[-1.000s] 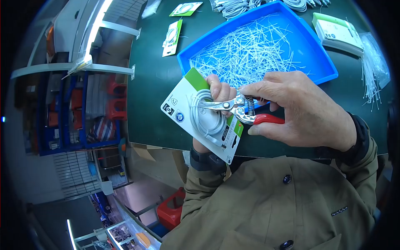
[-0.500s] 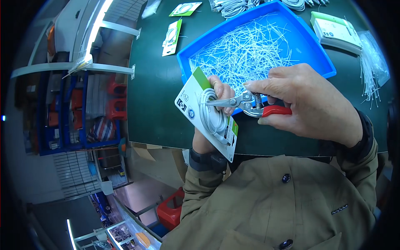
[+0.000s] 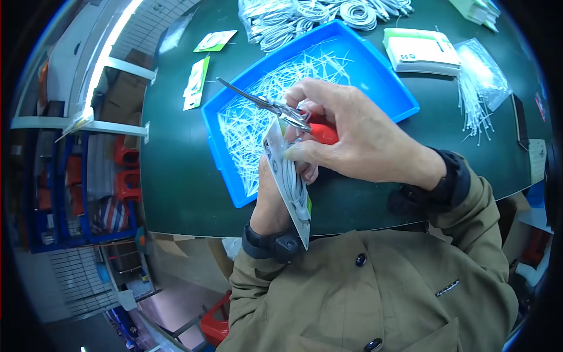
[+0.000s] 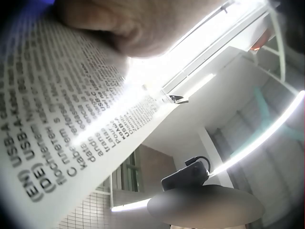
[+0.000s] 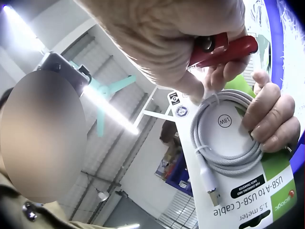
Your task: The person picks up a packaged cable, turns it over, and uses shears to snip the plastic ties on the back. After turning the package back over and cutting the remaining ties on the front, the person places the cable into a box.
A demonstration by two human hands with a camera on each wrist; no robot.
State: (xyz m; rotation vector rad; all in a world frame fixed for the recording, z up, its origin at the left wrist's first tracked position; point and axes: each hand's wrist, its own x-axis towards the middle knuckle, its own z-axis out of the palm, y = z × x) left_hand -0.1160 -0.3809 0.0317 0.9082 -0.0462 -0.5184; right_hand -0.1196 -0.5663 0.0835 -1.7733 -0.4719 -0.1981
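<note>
The left hand (image 3: 271, 196) grips a white and green card (image 3: 280, 170) with a coiled white cable (image 5: 205, 138) tied on its front. In the head view the card stands steeply tilted; the left wrist view shows its printed back (image 4: 71, 109). Curled round the red handles (image 5: 224, 51) of metal cutters (image 3: 267, 104), the right hand (image 3: 363, 135) has them above the card, blades pointing to the upper left. Its thumb reaches the top of the cable coil, touching or very near a tie there. Left fingers (image 5: 274, 117) lie over the card's edge onto the coil.
A blue tray (image 3: 381, 79) of loose white ties lies behind the hands. Farther back are bundled cables (image 3: 281, 23); right of the tray, a stack of cards (image 3: 422, 51) and a bag of ties (image 3: 484, 73). Two packed cards (image 3: 196, 82) lie at the left.
The cutters have come away from the coil and now point up and left. The right thumb has moved to the coil, and the card has turned nearly edge-on. The head view has shifted.
</note>
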